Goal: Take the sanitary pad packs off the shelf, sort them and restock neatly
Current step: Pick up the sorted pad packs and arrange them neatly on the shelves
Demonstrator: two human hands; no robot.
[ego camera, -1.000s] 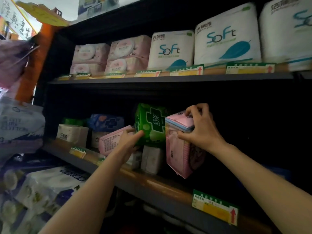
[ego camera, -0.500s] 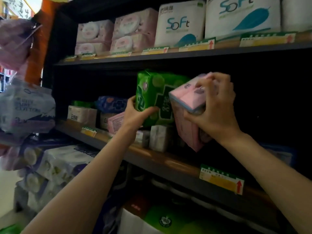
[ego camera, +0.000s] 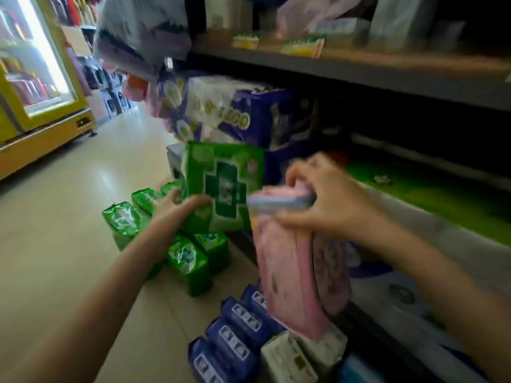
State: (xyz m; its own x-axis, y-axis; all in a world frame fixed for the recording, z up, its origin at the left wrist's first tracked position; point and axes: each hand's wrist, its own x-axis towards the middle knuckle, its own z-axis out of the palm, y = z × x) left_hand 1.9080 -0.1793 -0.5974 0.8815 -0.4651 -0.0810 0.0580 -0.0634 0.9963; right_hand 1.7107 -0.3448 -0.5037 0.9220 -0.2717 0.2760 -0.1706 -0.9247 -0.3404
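Sorting by colour on the floor (ego camera: 83,244): the left hand (ego camera: 177,208) grips a green pack (ego camera: 224,183) by its lower edge, poised above the green packs (ego camera: 188,261) already grouped there, presumably so like joins like. The right hand (ego camera: 326,205) clamps the top of a pink pack (ego camera: 290,275), which hangs over the row of blue packs (ego camera: 235,341) (motion blur hides finer finger detail). The shelf (ego camera: 387,76) above holds other goods.

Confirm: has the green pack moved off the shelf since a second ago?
Yes. The green pack, held by the left hand, has come down from the shelf to just above the floor piles.
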